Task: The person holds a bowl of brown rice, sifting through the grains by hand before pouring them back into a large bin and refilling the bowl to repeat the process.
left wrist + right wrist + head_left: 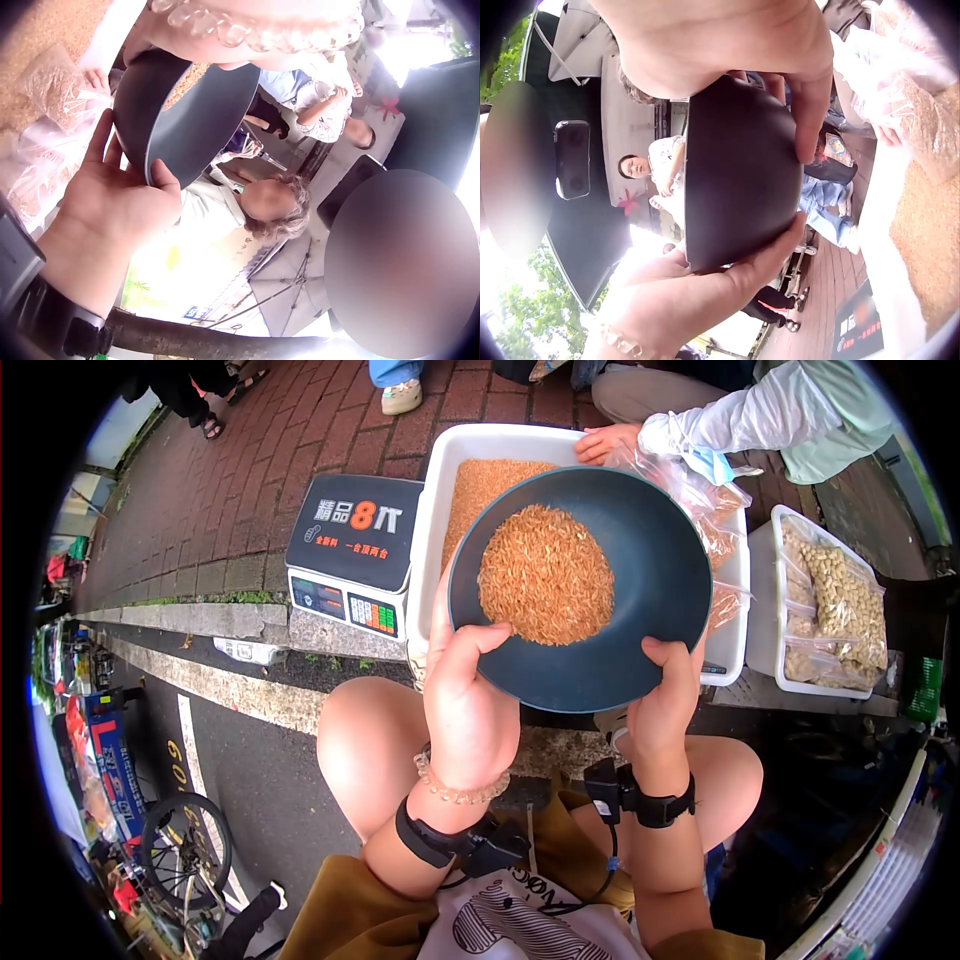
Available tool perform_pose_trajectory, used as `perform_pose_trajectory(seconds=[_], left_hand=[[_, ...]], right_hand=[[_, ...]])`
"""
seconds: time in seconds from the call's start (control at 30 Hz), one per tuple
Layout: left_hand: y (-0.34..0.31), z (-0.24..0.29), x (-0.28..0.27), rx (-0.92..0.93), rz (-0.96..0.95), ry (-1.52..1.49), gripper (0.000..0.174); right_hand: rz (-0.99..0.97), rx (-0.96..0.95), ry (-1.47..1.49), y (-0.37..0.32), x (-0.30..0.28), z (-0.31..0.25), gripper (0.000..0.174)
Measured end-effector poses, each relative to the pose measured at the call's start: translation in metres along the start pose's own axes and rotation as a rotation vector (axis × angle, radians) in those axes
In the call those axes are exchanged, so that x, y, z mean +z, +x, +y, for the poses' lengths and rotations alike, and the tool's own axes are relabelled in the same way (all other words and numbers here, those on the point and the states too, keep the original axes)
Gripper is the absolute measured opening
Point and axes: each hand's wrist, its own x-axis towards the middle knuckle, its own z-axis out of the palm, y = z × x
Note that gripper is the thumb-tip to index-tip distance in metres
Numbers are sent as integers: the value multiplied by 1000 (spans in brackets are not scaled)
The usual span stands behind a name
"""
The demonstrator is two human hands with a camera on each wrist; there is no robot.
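A dark blue-green bowl (640, 580) is held up by both hands over a white bin, with a heap of reddish-brown grain (545, 575) on its left side. My left hand (468, 710) grips the bowl's lower left, thumb over the rim by the grain. At the lower right, my right hand (665, 700) grips it the same way, thumb on the rim. In the right wrist view the fingers of both hands lie on the outside of the dark bowl (742, 172).
Behind the bowl, the white bin (432, 510) holds grain and plastic bags. A scale (350, 540) stands left of it; a tub of bagged nuts (845, 600) stands right. Another person's hand (608, 444) rests on the bin's far rim.
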Motion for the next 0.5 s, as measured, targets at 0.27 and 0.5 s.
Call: perform_pose_trajectory(seconds=[0.27, 0.5], left_hand=[[-2, -5, 5, 17, -100, 324, 80], [2, -3, 0, 57, -48, 297, 67]], right_hand=[[61, 281, 333, -14, 13, -1, 56], [59, 241, 266, -5, -4, 8, 41]])
